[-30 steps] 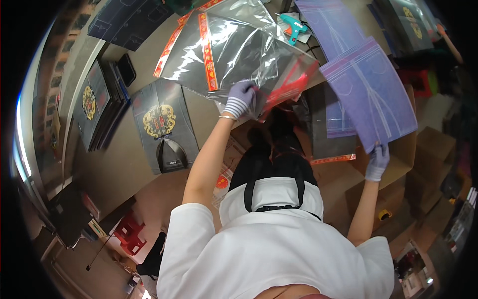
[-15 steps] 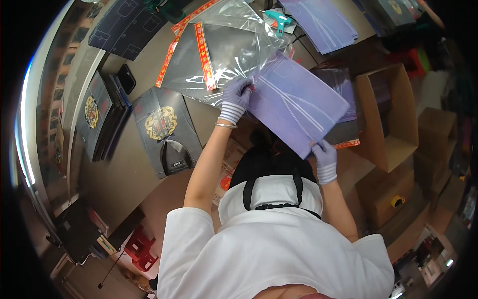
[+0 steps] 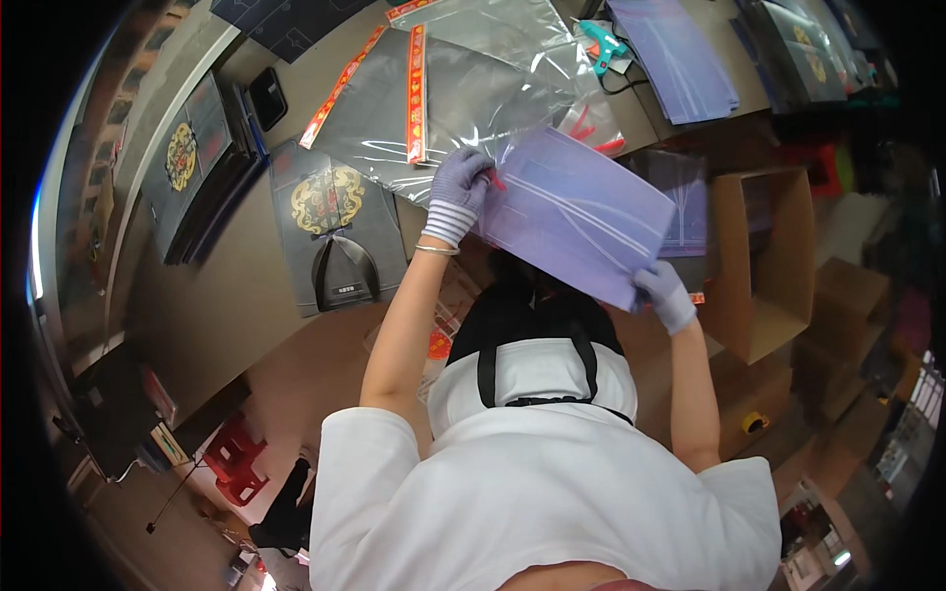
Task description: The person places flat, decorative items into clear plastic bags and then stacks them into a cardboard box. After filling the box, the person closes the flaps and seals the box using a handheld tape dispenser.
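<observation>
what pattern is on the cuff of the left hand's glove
The left glove's cuff has white and greyish-purple stripes, seen best in the head view.

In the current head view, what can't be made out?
All in the head view:
- Purple sheet: its underside faces away.
- Whether its end lies inside the clear bag: left hand and glare obscure this.
- Dark patterned panel: cut off by upper edge.
- Handle label: too small.
</observation>
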Available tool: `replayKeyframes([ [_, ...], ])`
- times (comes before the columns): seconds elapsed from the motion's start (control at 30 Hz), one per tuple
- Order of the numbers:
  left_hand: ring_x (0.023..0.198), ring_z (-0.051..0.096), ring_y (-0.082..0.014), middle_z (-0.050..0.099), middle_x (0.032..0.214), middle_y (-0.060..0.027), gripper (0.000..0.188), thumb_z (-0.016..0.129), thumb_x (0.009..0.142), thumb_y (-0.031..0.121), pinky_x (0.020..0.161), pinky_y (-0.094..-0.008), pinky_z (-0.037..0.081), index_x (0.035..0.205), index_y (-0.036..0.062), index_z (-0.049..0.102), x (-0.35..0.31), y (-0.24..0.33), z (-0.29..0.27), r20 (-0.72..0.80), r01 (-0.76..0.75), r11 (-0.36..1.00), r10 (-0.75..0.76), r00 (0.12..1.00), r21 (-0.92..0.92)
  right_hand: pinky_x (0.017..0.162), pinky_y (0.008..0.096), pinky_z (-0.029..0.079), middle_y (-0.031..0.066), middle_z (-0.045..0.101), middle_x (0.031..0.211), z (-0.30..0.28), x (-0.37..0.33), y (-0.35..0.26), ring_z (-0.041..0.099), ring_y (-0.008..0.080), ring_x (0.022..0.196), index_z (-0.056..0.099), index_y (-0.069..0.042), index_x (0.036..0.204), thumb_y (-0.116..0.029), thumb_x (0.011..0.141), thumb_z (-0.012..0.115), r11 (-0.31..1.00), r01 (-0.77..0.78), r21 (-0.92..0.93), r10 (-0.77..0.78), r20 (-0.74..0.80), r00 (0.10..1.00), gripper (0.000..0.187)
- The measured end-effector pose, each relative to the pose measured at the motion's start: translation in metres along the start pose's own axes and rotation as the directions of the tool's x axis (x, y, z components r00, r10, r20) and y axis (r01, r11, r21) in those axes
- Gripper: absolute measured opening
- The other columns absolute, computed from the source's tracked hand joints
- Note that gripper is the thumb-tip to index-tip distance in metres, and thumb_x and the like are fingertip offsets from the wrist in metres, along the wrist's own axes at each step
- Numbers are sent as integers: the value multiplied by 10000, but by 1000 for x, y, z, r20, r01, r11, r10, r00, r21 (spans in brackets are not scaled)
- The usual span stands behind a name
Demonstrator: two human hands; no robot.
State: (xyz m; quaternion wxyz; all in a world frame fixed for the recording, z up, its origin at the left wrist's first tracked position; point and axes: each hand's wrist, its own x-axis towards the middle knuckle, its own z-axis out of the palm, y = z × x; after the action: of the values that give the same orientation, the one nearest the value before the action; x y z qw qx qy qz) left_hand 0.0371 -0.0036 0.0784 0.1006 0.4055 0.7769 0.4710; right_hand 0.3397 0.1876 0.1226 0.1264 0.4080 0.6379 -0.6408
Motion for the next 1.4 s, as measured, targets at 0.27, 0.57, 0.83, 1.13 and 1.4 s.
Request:
replayKeyframes([
  [0.27, 858, 562, -271, 577, 891, -107, 205, 598, 690, -83, 780, -340, 461, 880, -6, 606, -14, 9, 11, 37, -91, 992, 94, 995, -85, 619, 297, 540, 73, 624, 856, 103, 135, -89, 635, 181, 741, 574, 29, 1051, -194, 850, 606, 943, -27, 331, -126, 433, 892, 302],
  [0.57, 834, 558, -309, 598, 853, -116, 138, 623, 721, 8, 763, -371, 458, 858, 26, 625, -39, -20, -7, -7, 52, 998, -52, 999, -33, 762, 402, 561, 193, 571, 1170, 65, 165, -100, 626, 349, 981, 410, 27, 1261, -164, 937, 445, 915, -132, 383, -106, 540, 835, 378],
  [0.83, 781, 584, -319, 588, 780, -133, 33, 599, 777, 57, 710, -394, 472, 802, 38, 610, -134, -16, 15, 33, 372, 928, -372, 927, 30, 821, 472, 538, 235, 616, 992, 21, 268, -199, 644, 343, 874, 519, 55, 1033, -124, 857, 567, 828, 208, 521, -308, 112, 945, 255],
  [1.13, 1140, 487, -361, 516, 1221, -204, 540, 622, 807, 276, 973, -400, 395, 1270, 53, 455, -230, 15, 3, 78, 694, 709, -704, 706, 125, 963, 410, 426, 148, 480, 1314, 76, 272, -221, 454, 299, 1222, 396, -110, 1317, -326, 741, 705, 16, 418, -908, -624, 318, 714, 689],
  [1.4, 952, 506, -295, 536, 1006, -96, 351, 699, 709, 232, 814, -410, 419, 1003, 89, 571, -31, -8, 56, -212, 356, 861, -296, 931, 362, 722, 341, 496, 113, 657, 836, 7, 347, -256, 616, 195, 754, 638, -75, 1029, -163, 763, 592, 461, 538, -706, -581, 218, 784, 283],
])
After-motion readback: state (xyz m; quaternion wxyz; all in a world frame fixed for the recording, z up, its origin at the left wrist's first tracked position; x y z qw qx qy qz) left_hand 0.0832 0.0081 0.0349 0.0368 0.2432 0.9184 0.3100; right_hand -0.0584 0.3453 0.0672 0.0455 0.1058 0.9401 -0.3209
